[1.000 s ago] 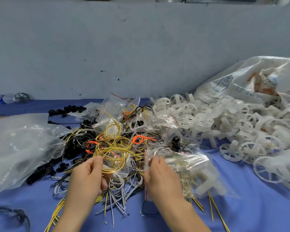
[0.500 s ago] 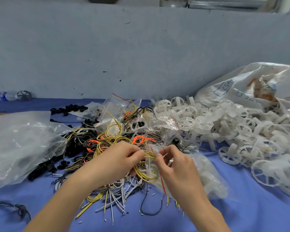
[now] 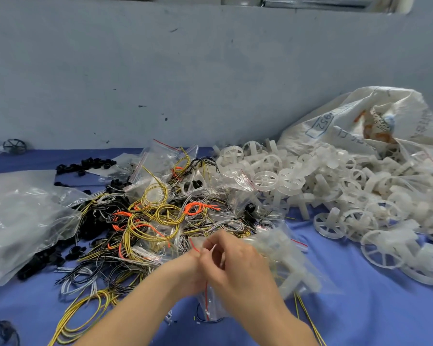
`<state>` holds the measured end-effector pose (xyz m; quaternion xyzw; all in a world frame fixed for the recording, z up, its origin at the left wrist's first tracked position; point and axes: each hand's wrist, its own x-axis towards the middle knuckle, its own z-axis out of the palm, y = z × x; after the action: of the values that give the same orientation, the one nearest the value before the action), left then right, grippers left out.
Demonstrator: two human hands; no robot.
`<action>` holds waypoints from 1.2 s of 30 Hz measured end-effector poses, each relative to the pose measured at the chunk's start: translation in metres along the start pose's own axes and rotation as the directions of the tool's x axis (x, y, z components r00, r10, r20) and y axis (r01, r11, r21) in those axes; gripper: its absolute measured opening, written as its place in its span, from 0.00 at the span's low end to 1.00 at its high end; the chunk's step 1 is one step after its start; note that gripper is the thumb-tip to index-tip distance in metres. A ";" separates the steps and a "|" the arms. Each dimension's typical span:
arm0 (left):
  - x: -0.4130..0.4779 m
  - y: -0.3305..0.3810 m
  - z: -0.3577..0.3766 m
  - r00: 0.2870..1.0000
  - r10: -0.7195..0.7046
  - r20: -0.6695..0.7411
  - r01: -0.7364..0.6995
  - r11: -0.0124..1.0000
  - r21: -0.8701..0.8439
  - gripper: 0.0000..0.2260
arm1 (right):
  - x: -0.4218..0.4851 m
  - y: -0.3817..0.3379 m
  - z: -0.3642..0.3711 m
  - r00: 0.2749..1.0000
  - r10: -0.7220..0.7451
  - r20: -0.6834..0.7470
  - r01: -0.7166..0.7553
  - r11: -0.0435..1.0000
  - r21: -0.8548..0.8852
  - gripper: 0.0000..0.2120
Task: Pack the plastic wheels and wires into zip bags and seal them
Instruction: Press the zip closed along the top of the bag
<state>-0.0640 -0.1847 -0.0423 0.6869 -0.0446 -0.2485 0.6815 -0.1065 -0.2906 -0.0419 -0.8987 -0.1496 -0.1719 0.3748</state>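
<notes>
Grip: right hand (image 3: 238, 268) pinches bag (image 3: 285, 260) mouth, fingers curled; left hand (image 3: 185, 273) meets it, fingers hidden, hold unclear.
Inside bag: wheel (image 3: 298, 280), right of grip.
Just beyond grip: wires (image 3: 160, 216) heaped.
Risk: wire caught in zip, seal fails.

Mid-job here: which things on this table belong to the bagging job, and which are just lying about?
In the job:
zip bag, pinched by the right hand
white plastic wheels
wire pile

Lying about:
black parts
big clear bag
white sack
dark wheel
</notes>
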 end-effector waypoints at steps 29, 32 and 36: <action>0.054 0.062 -0.103 0.851 0.354 -0.389 -0.163 0.881 0.445 0.11 | 0.102 0.058 0.059 0.972 0.233 -0.035 -0.231 0.971 0.068 0.15; 0.104 0.075 -0.107 0.806 0.431 -0.406 -0.162 0.820 0.549 0.10 | 0.101 0.066 0.066 0.966 0.255 -0.052 -0.248 0.962 0.111 0.15; 0.164 0.094 -0.105 0.777 0.506 -0.375 -0.105 0.692 0.714 0.15 | 0.099 0.070 0.068 0.966 0.251 -0.061 -0.238 0.956 0.171 0.14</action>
<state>0.1477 -0.1605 -0.0035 0.9033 -0.0524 0.1129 0.4106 0.0232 -0.2752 -0.0887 -0.8689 -0.0353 -0.1484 0.4710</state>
